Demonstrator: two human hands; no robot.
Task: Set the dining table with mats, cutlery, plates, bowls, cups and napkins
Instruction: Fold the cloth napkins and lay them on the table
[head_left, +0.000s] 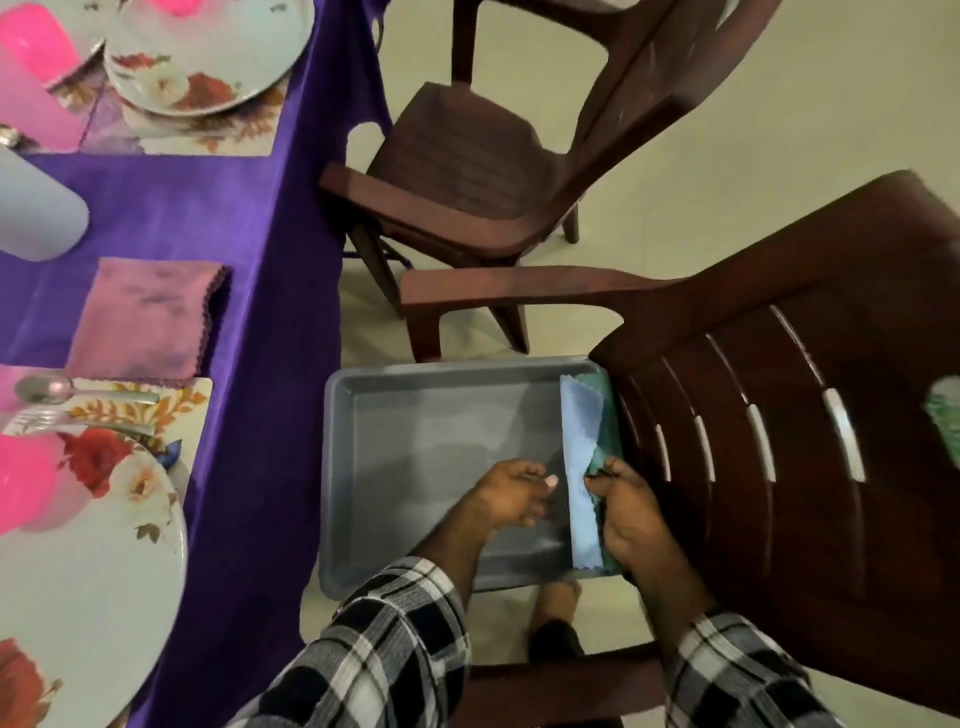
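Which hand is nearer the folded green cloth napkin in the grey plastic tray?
Right. The right hand pinches the folded green cloth napkin at the grey plastic tray's right wall; the left hand hovers beside it, left of the light blue napkin.

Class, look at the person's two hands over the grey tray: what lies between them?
In the head view, a folded blue napkin lies between the left hand and the right hand, against the tray's right wall.

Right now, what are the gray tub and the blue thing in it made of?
The gray tub looks like plastic: smooth, slightly shiny, with molded rounded corners. The blue napkin looks like soft cloth, since it folds and has zigzag-cut edges, though the exact fabric is unclear.
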